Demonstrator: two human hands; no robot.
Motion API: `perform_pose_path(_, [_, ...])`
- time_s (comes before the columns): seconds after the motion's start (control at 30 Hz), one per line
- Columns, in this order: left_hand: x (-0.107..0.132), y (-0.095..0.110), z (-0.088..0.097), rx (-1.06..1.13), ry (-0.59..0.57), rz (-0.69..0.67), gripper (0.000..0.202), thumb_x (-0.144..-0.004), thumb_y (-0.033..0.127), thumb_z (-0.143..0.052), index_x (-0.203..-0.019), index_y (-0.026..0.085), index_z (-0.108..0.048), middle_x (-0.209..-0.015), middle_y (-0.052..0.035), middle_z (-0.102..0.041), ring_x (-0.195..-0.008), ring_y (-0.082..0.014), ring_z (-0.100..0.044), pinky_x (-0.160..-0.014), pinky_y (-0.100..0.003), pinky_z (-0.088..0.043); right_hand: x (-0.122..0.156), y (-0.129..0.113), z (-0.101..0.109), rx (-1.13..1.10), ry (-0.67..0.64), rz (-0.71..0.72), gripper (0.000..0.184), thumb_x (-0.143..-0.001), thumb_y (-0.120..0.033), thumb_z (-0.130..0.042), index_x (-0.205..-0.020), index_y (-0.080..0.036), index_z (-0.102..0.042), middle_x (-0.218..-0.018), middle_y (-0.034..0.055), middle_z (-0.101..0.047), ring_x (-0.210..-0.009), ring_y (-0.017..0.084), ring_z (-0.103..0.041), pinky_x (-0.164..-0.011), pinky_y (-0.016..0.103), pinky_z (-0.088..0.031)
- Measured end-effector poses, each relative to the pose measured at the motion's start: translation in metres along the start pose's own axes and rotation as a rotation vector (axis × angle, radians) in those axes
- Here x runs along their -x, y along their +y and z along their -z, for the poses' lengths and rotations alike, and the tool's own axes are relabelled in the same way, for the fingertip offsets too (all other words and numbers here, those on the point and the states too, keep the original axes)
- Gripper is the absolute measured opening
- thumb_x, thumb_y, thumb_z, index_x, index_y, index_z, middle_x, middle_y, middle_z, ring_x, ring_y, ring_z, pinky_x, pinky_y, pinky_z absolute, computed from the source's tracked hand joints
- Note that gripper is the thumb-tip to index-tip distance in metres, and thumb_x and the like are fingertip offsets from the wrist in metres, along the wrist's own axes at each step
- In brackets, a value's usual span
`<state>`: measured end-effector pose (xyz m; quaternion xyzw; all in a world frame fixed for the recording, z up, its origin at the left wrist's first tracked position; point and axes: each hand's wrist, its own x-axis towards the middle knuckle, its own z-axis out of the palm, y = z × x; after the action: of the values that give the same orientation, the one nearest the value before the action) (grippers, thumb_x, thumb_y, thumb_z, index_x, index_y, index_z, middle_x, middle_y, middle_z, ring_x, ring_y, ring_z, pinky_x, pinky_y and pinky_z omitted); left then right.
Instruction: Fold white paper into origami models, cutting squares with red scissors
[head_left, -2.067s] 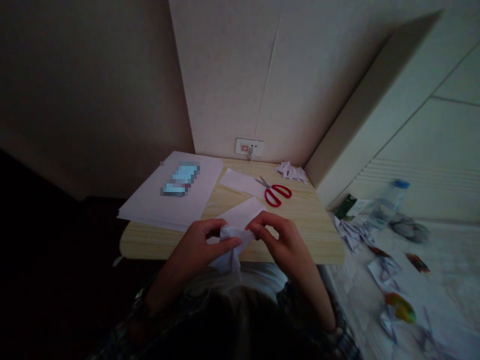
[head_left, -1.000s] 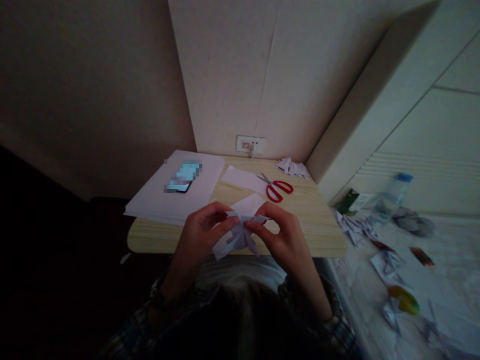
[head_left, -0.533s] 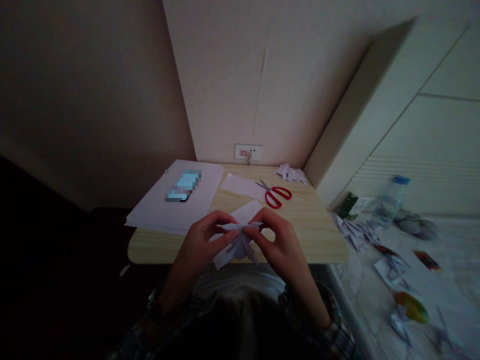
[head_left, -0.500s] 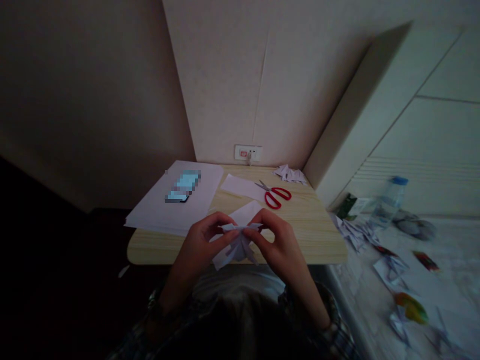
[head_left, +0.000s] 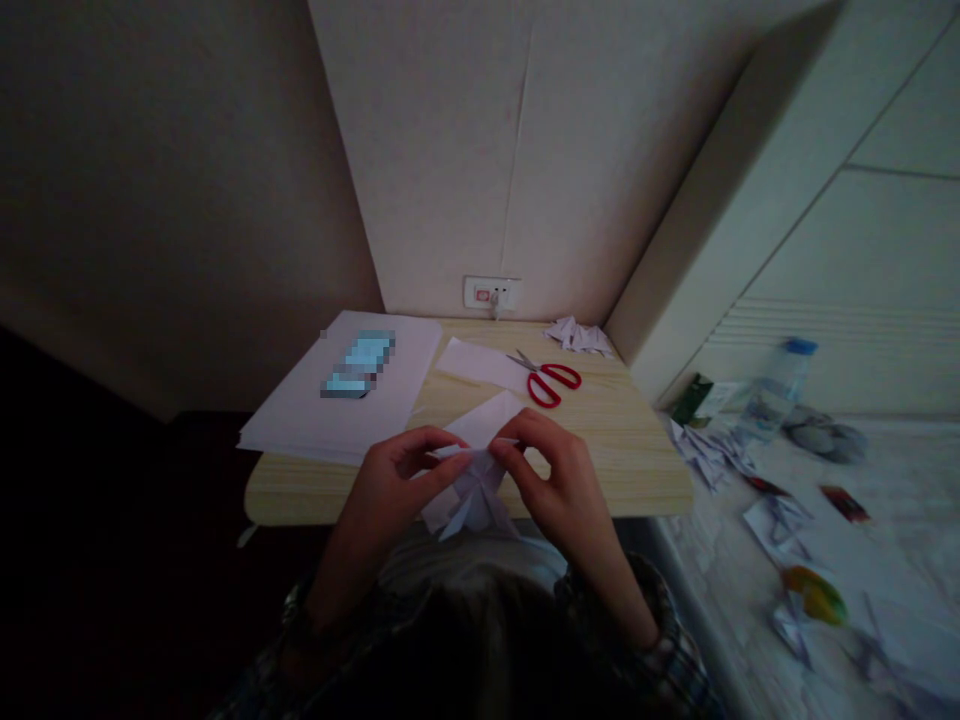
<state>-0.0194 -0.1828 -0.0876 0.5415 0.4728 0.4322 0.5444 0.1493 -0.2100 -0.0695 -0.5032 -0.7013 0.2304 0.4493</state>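
A folded white paper piece (head_left: 470,490) hangs above the front edge of a small wooden table (head_left: 630,450). My left hand (head_left: 394,485) pinches its left side and my right hand (head_left: 551,480) pinches its right side, fingertips close together at the top fold. Pointed flaps hang down below my fingers. Behind the hands a loose white sheet (head_left: 487,418) lies on the table.
A stack of white sheets (head_left: 300,415) with a phone (head_left: 356,365) on it lies at the left. Red-handled scissors (head_left: 550,380), a paper strip (head_left: 480,362) and folded paper bits (head_left: 577,336) sit further back. A bed at the right holds a bottle (head_left: 772,395) and paper scraps (head_left: 705,455).
Both hands stay on the folded paper. It was raised slightly from the table edge and its flaps spread, then the fingertips drew closer along the top fold. The camera shifted a little.
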Motion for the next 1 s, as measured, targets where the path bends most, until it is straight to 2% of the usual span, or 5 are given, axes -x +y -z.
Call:
perform_pose_path(0.17, [0.005,0.008,-0.003,-0.073,0.064,-0.14,0.015,-0.069,0.029,-0.073,-0.062,0.017,-0.067,-0.062,0.0016,-0.065,-0.064,-0.0155,-0.062,-0.063,-0.023,-0.049,-0.001,-0.001,0.0,-0.026,0.03,-0.004,0.021,-0.09,-0.018,-0.053,-0.069,-0.02,-0.058,-0.073,0.0017,-0.062,-0.072,0.016,-0.057,-0.065,0.027,-0.043])
perform_pose_path(0.27, [0.005,0.011,-0.005,-0.056,0.127,-0.192,0.015,-0.07,0.025,-0.072,-0.06,0.017,-0.064,-0.061,0.0041,-0.061,-0.063,-0.0128,-0.059,-0.062,-0.02,-0.048,-0.002,0.001,0.0,-0.079,-0.03,-0.052,0.014,-0.088,-0.025,-0.058,-0.076,-0.019,-0.061,-0.076,0.0018,-0.065,-0.072,0.016,-0.059,-0.067,0.027,-0.045])
perform_pose_path(0.6, [0.002,0.002,-0.01,0.095,-0.009,0.007,0.016,-0.064,0.026,-0.078,-0.075,0.018,-0.071,-0.069,0.0011,-0.072,-0.065,-0.0161,-0.066,-0.058,-0.022,-0.052,-0.001,0.007,-0.002,-0.111,0.014,-0.188,0.022,-0.083,-0.031,-0.062,-0.066,-0.019,-0.057,-0.066,0.0007,-0.059,-0.066,0.017,-0.055,-0.064,0.029,-0.043])
perform_pose_path(0.83, [0.003,0.001,-0.01,0.137,0.0,0.017,0.015,-0.063,0.026,-0.08,-0.07,0.017,-0.07,-0.068,0.0008,-0.073,-0.067,-0.0163,-0.066,-0.06,-0.022,-0.053,-0.002,0.003,-0.003,-0.171,-0.012,-0.201,0.025,-0.085,-0.038,-0.061,-0.069,-0.018,-0.058,-0.071,0.003,-0.062,-0.071,0.019,-0.058,-0.067,0.03,-0.045])
perform_pose_path(1.0, [0.0,-0.002,-0.01,0.153,0.039,0.019,0.015,-0.065,0.027,-0.079,-0.074,0.017,-0.071,-0.068,-0.0003,-0.073,-0.063,-0.0157,-0.065,-0.059,-0.023,-0.052,-0.003,0.009,0.0,-0.316,-0.051,-0.173,0.017,-0.08,-0.032,-0.068,-0.072,-0.019,-0.061,-0.069,-0.0002,-0.062,-0.068,0.016,-0.057,-0.066,0.027,-0.046])
